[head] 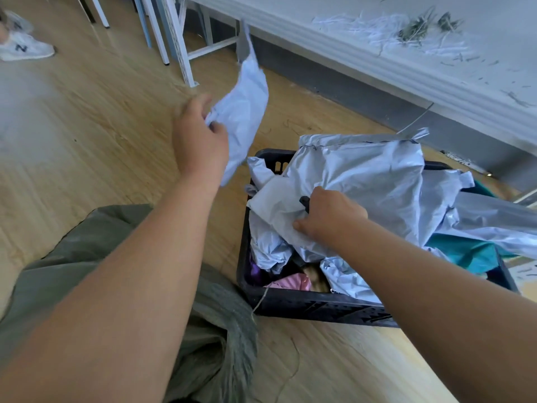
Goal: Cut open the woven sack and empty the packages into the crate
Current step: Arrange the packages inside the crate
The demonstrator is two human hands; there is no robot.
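Note:
My left hand (pixel 200 141) grips a light grey plastic package (pixel 244 112) in the air, left of and above the black crate (pixel 305 306). My right hand (pixel 328 216) rests inside the crate, fingers closed on a white mailer (pixel 279 205), with a small black object showing at the thumb. The crate is heaped with several grey mailer packages (pixel 363 175), plus teal, pink and purple items. The olive-green woven sack (pixel 87 242) lies crumpled on the floor under my left arm, its frayed cut mouth (pixel 232 321) beside the crate.
A white table (pixel 377 53) strewn with cut strings stands behind the crate, its metal legs (pixel 180 48) to the left. Another person's white sneaker (pixel 23 45) is at the far left on the wooden floor. Loose threads lie around the crate.

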